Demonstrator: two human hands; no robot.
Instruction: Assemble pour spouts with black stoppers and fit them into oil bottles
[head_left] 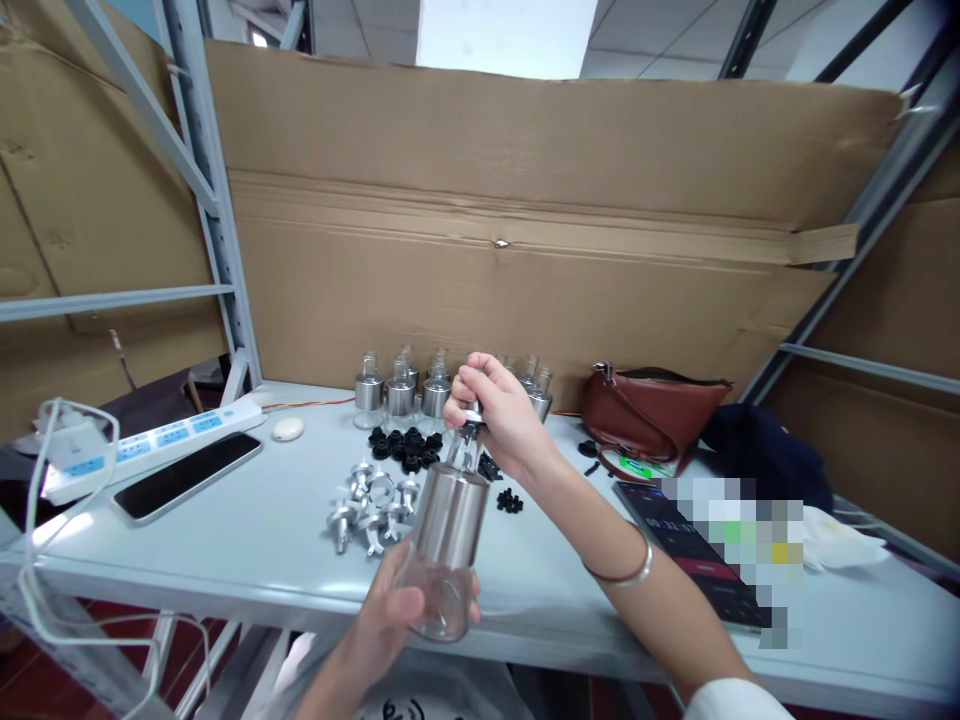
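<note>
A glass bottle with a silver metal sleeve (451, 515) tilts in front of me over the table's front edge. My left hand (397, 600) is wrapped round its clear lower part. At the bottle's neck, my right hand (491, 405) pinches a silver pour spout (472, 410), partly hidden by the fingers. Left of the bottle lies a group of silver spouts (375, 505). Behind them are several black caps (405, 448). A small heap of tiny black parts (510, 500) lies right of the bottle. More sleeved bottles (400, 390) stand at the back, some behind my right hand.
On the left are a white power strip (161, 440), a dark phone (191, 475) and a white oval object (288, 429). A brown bag (645, 410), dark cloth (765, 455) and a tablet-like device (697, 560) lie right. Cardboard (510, 300) walls the table's back.
</note>
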